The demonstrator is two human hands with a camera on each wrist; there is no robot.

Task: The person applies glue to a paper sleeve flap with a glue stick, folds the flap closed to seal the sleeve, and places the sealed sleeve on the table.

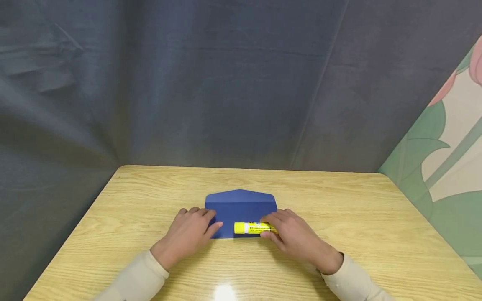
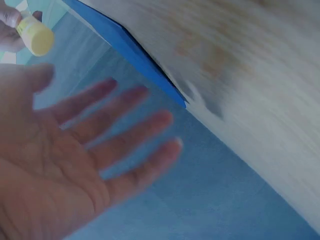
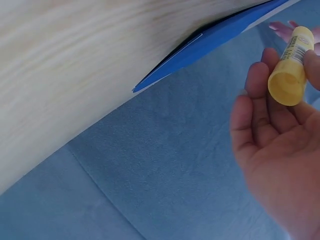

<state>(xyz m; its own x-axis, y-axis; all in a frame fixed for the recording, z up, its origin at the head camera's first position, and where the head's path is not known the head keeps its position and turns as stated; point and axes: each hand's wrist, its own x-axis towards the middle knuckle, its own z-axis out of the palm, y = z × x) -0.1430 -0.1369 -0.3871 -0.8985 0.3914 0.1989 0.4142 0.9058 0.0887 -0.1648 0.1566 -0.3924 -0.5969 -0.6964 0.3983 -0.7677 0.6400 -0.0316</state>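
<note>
A blue envelope (image 1: 241,209) lies on the wooden table with its pointed flap unfolded toward the back. Over its front right part, my right hand (image 1: 295,232) holds a yellow glue stick (image 1: 248,228) sideways, the capped end pointing left. The right wrist view shows thumb and fingers gripping the glue stick (image 3: 292,65), its hollow base toward the camera. My left hand (image 1: 192,230) hovers at the envelope's left edge, and in the left wrist view this hand (image 2: 85,155) has its fingers spread and nothing in the palm.
The pale wooden table (image 1: 158,184) runs back to a dark grey-blue curtain (image 1: 226,83), which also borders the left side. At the right stands a panel painted with flowers and leaves (image 1: 444,167).
</note>
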